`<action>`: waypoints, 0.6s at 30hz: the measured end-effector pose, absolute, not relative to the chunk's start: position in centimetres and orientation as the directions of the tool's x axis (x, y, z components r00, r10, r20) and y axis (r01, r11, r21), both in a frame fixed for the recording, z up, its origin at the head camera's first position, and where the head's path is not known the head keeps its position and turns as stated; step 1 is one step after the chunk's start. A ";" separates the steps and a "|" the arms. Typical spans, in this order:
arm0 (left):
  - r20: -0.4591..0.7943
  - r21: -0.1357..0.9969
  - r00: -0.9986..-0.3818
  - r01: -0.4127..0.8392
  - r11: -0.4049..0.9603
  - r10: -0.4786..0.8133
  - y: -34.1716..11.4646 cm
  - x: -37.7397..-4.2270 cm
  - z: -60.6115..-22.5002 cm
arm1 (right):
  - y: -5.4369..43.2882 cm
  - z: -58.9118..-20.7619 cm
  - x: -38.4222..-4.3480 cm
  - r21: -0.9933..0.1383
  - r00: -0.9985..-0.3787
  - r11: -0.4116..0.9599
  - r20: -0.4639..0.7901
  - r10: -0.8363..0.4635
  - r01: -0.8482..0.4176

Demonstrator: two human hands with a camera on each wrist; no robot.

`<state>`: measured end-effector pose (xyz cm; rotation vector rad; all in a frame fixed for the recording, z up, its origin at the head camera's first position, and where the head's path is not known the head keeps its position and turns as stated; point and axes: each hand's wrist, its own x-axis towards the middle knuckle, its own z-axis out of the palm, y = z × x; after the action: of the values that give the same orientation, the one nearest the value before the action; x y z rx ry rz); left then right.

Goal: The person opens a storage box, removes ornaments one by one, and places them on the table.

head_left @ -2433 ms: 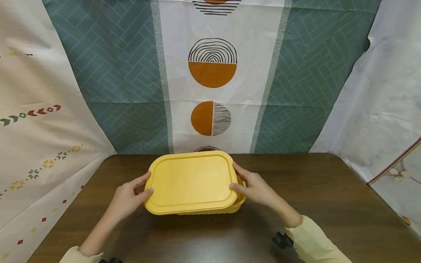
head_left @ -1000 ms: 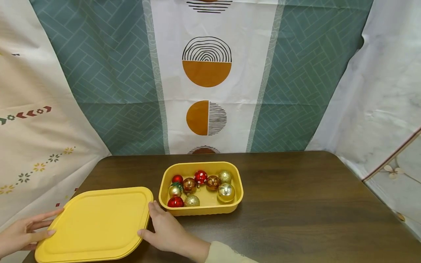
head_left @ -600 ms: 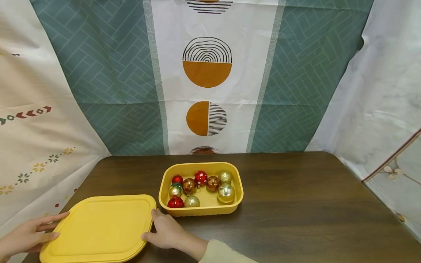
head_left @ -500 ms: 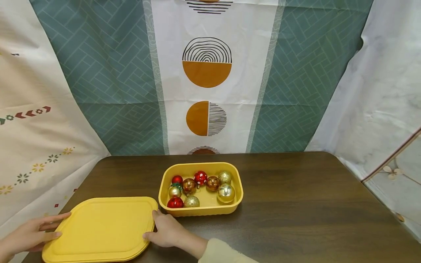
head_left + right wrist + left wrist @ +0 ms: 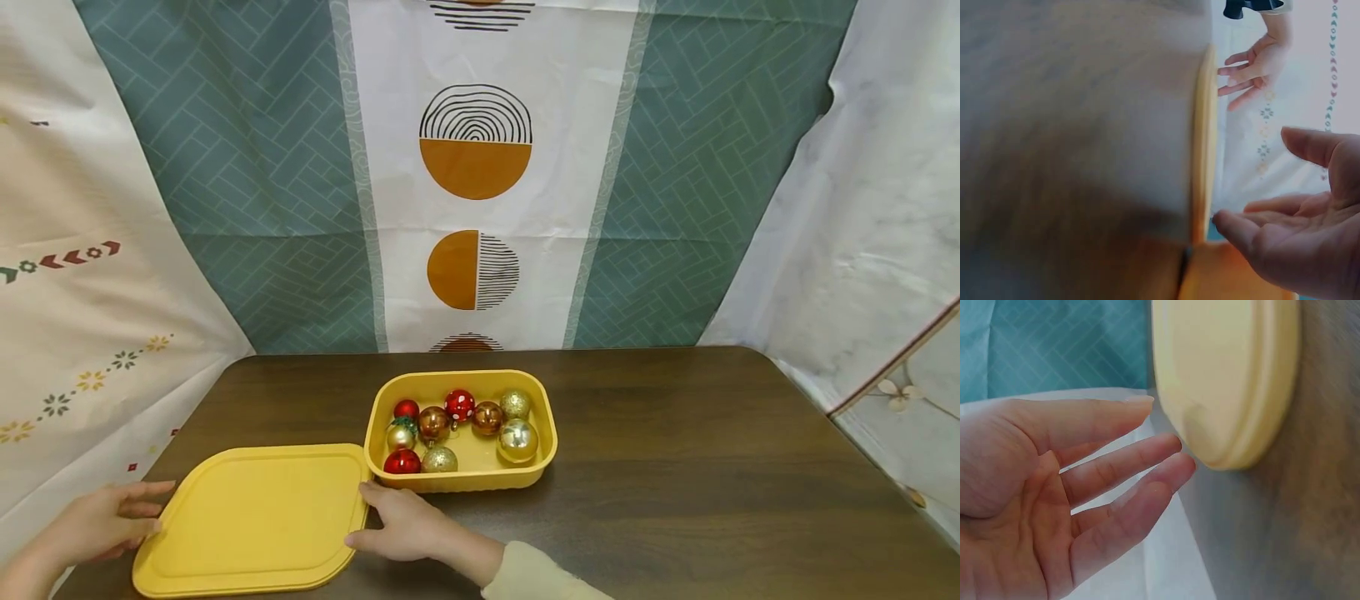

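Note:
A yellow rectangular lid (image 5: 258,521) with rounded corners lies on the table's left front. My left hand (image 5: 105,525) is beside the lid's left edge; in the left wrist view its fingers are extended, with a gap between them and the lid. At the right edge is my right hand (image 5: 405,523), thumb and fingers spread apart, holding nothing in the right wrist view. Just behind it, a yellow box (image 5: 465,482) without its cover contains several Christmas baubles: shiny red, a spotted red one (image 5: 460,405), brown, glittery gold, and a large smooth gold one (image 5: 517,440).
The dark wooden table (image 5: 675,483) extends to the right of the box. A patterned green and white cloth (image 5: 480,217) hangs behind it. Pale cloths line the left and right sides.
The lid came off the box, was carried left and lowered onto the table, then shifted slightly right. Both hands have since let go of it. The baubles came into view.

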<state>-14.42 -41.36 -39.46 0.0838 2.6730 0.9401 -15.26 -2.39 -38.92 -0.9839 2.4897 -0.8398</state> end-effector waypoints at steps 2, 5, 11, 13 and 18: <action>-0.248 0.596 -0.959 -0.042 0.802 0.134 -40.7 -14.5 -39.0 | -1.7 -38.7 -15.2 -0.639 -0.680 0.556 -0.069 -0.730 -0.532; -0.227 0.574 -0.966 -0.030 0.819 0.124 -39.6 -14.7 -38.2 | -0.8 -38.3 -15.2 -0.658 -0.635 0.495 -0.033 -0.772 -0.568; -0.074 0.460 -0.988 0.090 0.883 0.138 -36.3 -15.3 -36.8 | 1.3 -37.1 -15.3 -0.824 -0.582 0.332 -0.004 -0.813 -0.458; -0.009 0.445 -0.990 0.122 0.887 0.141 -35.1 -15.4 -36.7 | 2.1 -36.7 -15.5 -0.879 -0.584 0.272 0.010 -0.812 -0.393; 0.063 0.504 -0.988 0.152 0.850 0.140 -31.8 -15.8 -36.1 | 4.5 -35.8 -16.5 -0.913 -0.632 0.199 0.078 -0.771 -0.356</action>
<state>-15.80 -31.79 -36.09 0.2403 3.0445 0.8317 -16.53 4.51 -35.83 -1.0522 2.0829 -1.4169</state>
